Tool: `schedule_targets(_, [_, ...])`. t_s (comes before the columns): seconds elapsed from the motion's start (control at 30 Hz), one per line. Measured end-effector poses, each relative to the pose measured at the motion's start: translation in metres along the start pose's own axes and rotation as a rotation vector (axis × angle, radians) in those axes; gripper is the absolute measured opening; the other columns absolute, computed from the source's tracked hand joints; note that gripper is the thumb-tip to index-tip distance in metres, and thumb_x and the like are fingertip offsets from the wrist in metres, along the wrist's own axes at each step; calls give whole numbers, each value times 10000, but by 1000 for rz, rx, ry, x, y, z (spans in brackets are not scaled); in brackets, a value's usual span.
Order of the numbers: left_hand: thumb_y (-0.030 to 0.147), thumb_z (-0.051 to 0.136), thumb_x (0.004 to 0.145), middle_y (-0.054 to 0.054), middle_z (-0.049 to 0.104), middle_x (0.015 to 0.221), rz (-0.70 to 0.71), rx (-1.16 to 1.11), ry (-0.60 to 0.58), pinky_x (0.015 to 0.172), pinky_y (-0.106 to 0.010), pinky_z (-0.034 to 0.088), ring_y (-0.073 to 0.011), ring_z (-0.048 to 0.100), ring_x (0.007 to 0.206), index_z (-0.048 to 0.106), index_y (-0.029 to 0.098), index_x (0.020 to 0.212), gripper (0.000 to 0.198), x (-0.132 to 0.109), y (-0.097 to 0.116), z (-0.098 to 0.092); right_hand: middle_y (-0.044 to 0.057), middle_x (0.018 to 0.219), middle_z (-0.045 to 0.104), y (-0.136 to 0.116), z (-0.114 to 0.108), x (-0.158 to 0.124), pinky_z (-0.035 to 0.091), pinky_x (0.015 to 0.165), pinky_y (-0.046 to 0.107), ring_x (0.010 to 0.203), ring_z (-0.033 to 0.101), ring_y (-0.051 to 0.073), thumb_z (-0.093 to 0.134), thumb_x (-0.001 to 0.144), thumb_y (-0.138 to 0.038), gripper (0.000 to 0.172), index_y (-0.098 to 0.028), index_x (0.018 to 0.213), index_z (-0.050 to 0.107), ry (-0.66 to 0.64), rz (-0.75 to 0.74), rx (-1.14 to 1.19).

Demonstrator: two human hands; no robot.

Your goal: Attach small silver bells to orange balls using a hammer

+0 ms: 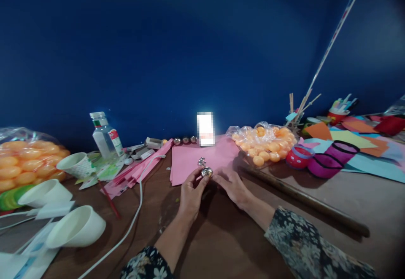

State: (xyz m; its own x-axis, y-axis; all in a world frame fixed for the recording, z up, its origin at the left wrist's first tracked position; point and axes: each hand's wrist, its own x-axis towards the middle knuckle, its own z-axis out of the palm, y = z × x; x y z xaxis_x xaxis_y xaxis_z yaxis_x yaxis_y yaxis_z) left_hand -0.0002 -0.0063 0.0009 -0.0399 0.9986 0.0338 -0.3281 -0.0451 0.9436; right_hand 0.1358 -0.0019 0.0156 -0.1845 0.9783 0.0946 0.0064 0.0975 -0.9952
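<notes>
In front of me, over the near edge of the pink paper sheets [185,165], my left hand [192,190] pinches a shiny silver ball [206,172] between thumb and fingers. From the other side my right hand [232,186] meets the ball with its thumb and fingertips, which are drawn together. Just beyond the ball, on the pink paper, lies a small cluster of shiny silver pieces [201,161], too small to make out exactly. Several more silver balls [185,140] stand in a row at the back edge of the paper.
A glowing, blurred-out screen [206,128] stands at the back. Bags of orange balls [268,142] flank the work area. Left are paper cups [77,228], a bottle [106,138] and a white cable [139,203]. Right lie a brown rod [310,201], purple cuffs [325,165] and coloured paper.
</notes>
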Motion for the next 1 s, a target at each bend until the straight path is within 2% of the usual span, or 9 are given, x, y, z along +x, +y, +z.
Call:
schedule_targets(0.27, [229, 680, 647, -80, 662, 1016, -8, -52, 3, 860, -341, 451, -203, 601, 945, 567, 170, 1098, 468, 0, 1, 0, -29, 619, 522, 3, 2, 1, 374, 505, 199, 540, 455, 88, 595, 719, -402, 250, -155, 745, 570, 12, 19, 23])
schedule_targets(1.0, [217, 704, 610, -83, 667, 1010, -14, -72, 13, 847, -345, 455, -201, 614, 919, 584, 177, 1074, 481, 1, 1, 0, -23, 600, 539, 3, 2, 2, 377, 492, 197, 536, 465, 88, 598, 707, -414, 272, -142, 708, 601, 40, 22, -15])
